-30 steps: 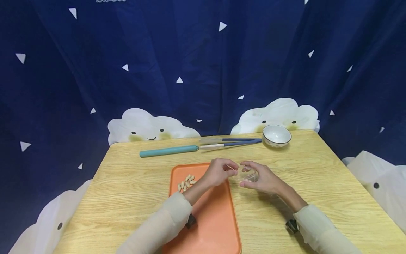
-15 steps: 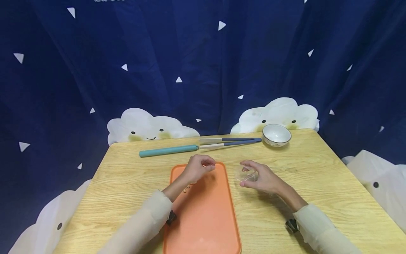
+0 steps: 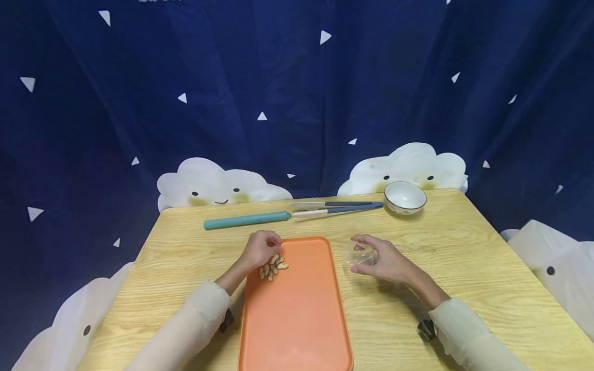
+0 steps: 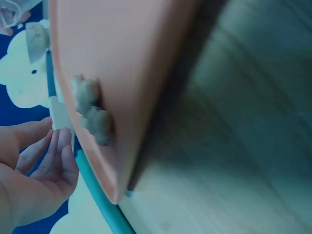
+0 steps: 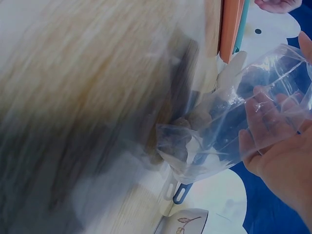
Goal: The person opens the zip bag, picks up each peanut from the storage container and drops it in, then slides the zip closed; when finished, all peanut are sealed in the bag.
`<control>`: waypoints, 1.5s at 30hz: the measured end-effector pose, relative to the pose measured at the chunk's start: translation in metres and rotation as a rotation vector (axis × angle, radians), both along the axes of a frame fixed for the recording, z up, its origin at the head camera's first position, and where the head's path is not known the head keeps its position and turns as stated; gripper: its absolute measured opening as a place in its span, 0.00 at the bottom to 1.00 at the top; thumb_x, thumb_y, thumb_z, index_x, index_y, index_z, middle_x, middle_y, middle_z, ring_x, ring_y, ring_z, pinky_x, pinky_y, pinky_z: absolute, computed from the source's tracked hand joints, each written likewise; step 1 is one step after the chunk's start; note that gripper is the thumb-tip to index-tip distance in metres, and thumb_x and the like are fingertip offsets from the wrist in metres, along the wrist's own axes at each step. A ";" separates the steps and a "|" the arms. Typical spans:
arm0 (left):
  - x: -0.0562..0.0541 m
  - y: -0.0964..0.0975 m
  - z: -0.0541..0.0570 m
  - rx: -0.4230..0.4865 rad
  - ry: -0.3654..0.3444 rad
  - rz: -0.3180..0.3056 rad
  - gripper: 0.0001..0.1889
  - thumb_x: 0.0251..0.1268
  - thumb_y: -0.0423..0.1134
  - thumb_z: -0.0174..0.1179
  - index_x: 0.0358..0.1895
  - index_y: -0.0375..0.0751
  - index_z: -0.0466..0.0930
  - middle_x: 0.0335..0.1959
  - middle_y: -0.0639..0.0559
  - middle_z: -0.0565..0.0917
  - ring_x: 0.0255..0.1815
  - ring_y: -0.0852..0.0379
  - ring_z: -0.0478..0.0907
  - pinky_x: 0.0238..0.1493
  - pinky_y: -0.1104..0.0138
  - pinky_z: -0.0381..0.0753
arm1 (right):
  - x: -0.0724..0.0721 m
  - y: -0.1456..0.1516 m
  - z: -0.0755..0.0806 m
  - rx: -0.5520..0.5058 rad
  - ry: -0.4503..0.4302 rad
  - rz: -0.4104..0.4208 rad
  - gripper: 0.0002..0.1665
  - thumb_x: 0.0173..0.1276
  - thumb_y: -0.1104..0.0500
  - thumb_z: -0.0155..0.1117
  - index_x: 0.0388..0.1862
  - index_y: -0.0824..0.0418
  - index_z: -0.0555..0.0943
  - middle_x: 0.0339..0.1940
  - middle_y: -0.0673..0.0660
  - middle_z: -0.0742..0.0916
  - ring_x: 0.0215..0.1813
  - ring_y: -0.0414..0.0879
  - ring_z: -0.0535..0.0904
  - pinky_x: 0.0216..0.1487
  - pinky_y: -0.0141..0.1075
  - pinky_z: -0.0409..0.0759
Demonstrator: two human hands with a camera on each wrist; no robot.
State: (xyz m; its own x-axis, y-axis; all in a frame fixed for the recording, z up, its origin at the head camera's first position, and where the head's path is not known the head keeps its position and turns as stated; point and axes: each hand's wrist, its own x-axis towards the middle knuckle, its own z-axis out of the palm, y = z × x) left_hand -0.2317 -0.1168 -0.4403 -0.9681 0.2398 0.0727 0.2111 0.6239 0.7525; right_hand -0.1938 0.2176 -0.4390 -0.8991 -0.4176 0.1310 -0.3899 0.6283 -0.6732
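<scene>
My left hand (image 3: 261, 248) is over the far left corner of the orange tray (image 3: 299, 319), right beside a small pile of peanuts (image 3: 273, 269). In the left wrist view its thumb and fingertips come close together, fingers loosely bent, with nothing seen between them. To the right of the tray, my right hand (image 3: 389, 262) holds a clear plastic bag (image 3: 362, 256), its thumb and fingers curved round the sides. The right wrist view shows the bag slack and wrinkled, mouth toward the palm, with brownish peanut-like lumps (image 5: 178, 139) at its lower end.
Behind the tray lie a teal stick-like tube (image 3: 247, 220) and blue-and-white tongs (image 3: 343, 208). A white bowl (image 3: 405, 198) with a dark rim stands at the back right of the wooden table (image 3: 185, 257). A dark blue curtain (image 3: 297, 103) hangs behind.
My left hand has moved left, away from the bag's opening and across to the peanuts on the tray. My right hand and the bag have stayed in place.
</scene>
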 end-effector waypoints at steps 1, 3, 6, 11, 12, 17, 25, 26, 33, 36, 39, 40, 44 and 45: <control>0.000 -0.002 -0.002 -0.011 -0.008 0.008 0.03 0.57 0.28 0.64 0.34 0.32 0.84 0.29 0.46 0.85 0.33 0.55 0.81 0.38 0.63 0.81 | 0.000 0.000 0.000 0.000 0.001 0.000 0.43 0.52 0.41 0.73 0.64 0.57 0.71 0.50 0.56 0.84 0.56 0.53 0.78 0.59 0.54 0.72; 0.001 -0.005 -0.005 -0.027 -0.021 0.018 0.02 0.56 0.28 0.64 0.32 0.32 0.84 0.28 0.46 0.85 0.31 0.56 0.81 0.37 0.64 0.81 | 0.000 0.000 0.000 -0.001 0.001 0.000 0.43 0.52 0.41 0.73 0.64 0.57 0.71 0.50 0.55 0.84 0.56 0.53 0.78 0.58 0.54 0.72; 0.001 -0.008 -0.009 -0.056 -0.037 0.020 0.01 0.53 0.27 0.66 0.29 0.33 0.84 0.25 0.48 0.84 0.28 0.58 0.79 0.33 0.67 0.79 | 0.000 0.000 0.001 0.001 -0.003 -0.002 0.43 0.52 0.41 0.73 0.64 0.57 0.71 0.50 0.55 0.84 0.56 0.53 0.78 0.58 0.54 0.72; 0.002 -0.011 -0.012 -0.123 -0.076 0.012 0.02 0.49 0.25 0.65 0.27 0.34 0.83 0.23 0.49 0.83 0.26 0.60 0.76 0.29 0.69 0.77 | 0.000 0.001 0.000 0.006 -0.008 -0.009 0.43 0.52 0.41 0.73 0.64 0.57 0.71 0.50 0.54 0.84 0.57 0.53 0.78 0.59 0.55 0.71; 0.002 -0.012 -0.012 -0.135 -0.088 0.010 0.03 0.49 0.25 0.65 0.27 0.34 0.83 0.22 0.49 0.82 0.26 0.60 0.76 0.29 0.70 0.76 | 0.000 0.001 0.000 0.007 -0.008 -0.010 0.43 0.52 0.41 0.73 0.64 0.57 0.71 0.50 0.54 0.84 0.57 0.53 0.78 0.59 0.55 0.71; 0.001 -0.012 -0.011 -0.168 -0.093 -0.004 0.04 0.49 0.24 0.64 0.27 0.35 0.83 0.22 0.50 0.82 0.26 0.59 0.76 0.29 0.69 0.76 | -0.001 0.001 -0.001 0.008 -0.009 -0.012 0.44 0.52 0.41 0.73 0.64 0.57 0.71 0.50 0.54 0.84 0.57 0.54 0.77 0.59 0.55 0.71; 0.001 -0.010 -0.011 -0.265 -0.042 -0.013 0.03 0.55 0.27 0.63 0.28 0.37 0.83 0.26 0.49 0.84 0.32 0.56 0.81 0.36 0.64 0.80 | -0.001 0.001 -0.002 0.006 -0.009 -0.009 0.44 0.52 0.40 0.73 0.64 0.57 0.71 0.50 0.53 0.84 0.57 0.53 0.77 0.59 0.55 0.71; 0.001 -0.010 -0.012 -0.275 -0.045 -0.016 0.03 0.56 0.27 0.63 0.28 0.37 0.83 0.26 0.49 0.84 0.32 0.56 0.81 0.36 0.64 0.80 | -0.002 0.001 -0.002 0.008 -0.007 -0.009 0.43 0.52 0.40 0.73 0.64 0.57 0.71 0.49 0.53 0.84 0.57 0.53 0.77 0.59 0.54 0.71; 0.002 -0.009 -0.009 -0.289 -0.059 -0.048 0.02 0.59 0.28 0.62 0.30 0.37 0.82 0.26 0.50 0.84 0.31 0.55 0.80 0.34 0.64 0.80 | -0.001 0.001 -0.001 0.005 -0.012 -0.006 0.43 0.53 0.41 0.72 0.64 0.57 0.71 0.50 0.53 0.84 0.57 0.53 0.77 0.59 0.54 0.71; 0.002 -0.007 -0.004 -0.259 -0.033 -0.059 0.02 0.61 0.29 0.61 0.31 0.36 0.82 0.28 0.48 0.84 0.34 0.53 0.81 0.36 0.62 0.80 | -0.001 0.001 -0.001 0.006 -0.017 -0.004 0.43 0.53 0.40 0.72 0.65 0.57 0.70 0.50 0.54 0.84 0.57 0.53 0.77 0.59 0.54 0.71; 0.001 -0.001 0.003 -0.218 0.006 -0.078 0.02 0.62 0.30 0.60 0.32 0.36 0.82 0.30 0.47 0.84 0.36 0.53 0.81 0.38 0.61 0.81 | -0.001 0.000 -0.001 0.007 -0.018 -0.006 0.43 0.53 0.40 0.72 0.65 0.56 0.70 0.50 0.54 0.84 0.57 0.53 0.77 0.59 0.55 0.71; 0.001 0.001 0.006 -0.200 0.010 -0.087 0.03 0.62 0.30 0.60 0.33 0.36 0.82 0.30 0.47 0.84 0.35 0.52 0.81 0.38 0.61 0.80 | -0.001 0.000 -0.001 0.008 -0.016 -0.007 0.43 0.53 0.40 0.72 0.65 0.56 0.70 0.50 0.54 0.84 0.57 0.53 0.77 0.59 0.55 0.71; 0.004 0.017 0.015 -0.143 0.018 -0.122 0.04 0.63 0.31 0.59 0.36 0.37 0.84 0.33 0.47 0.85 0.35 0.55 0.81 0.38 0.64 0.80 | -0.001 -0.001 -0.001 0.010 -0.013 -0.006 0.43 0.53 0.40 0.72 0.65 0.57 0.71 0.50 0.52 0.84 0.57 0.53 0.77 0.58 0.54 0.72; 0.005 0.021 0.018 -0.129 0.022 -0.132 0.05 0.64 0.31 0.59 0.37 0.36 0.84 0.33 0.47 0.85 0.34 0.55 0.80 0.38 0.64 0.80 | -0.001 -0.001 -0.001 0.010 -0.012 -0.006 0.43 0.53 0.40 0.72 0.65 0.57 0.71 0.50 0.51 0.84 0.57 0.53 0.77 0.58 0.54 0.72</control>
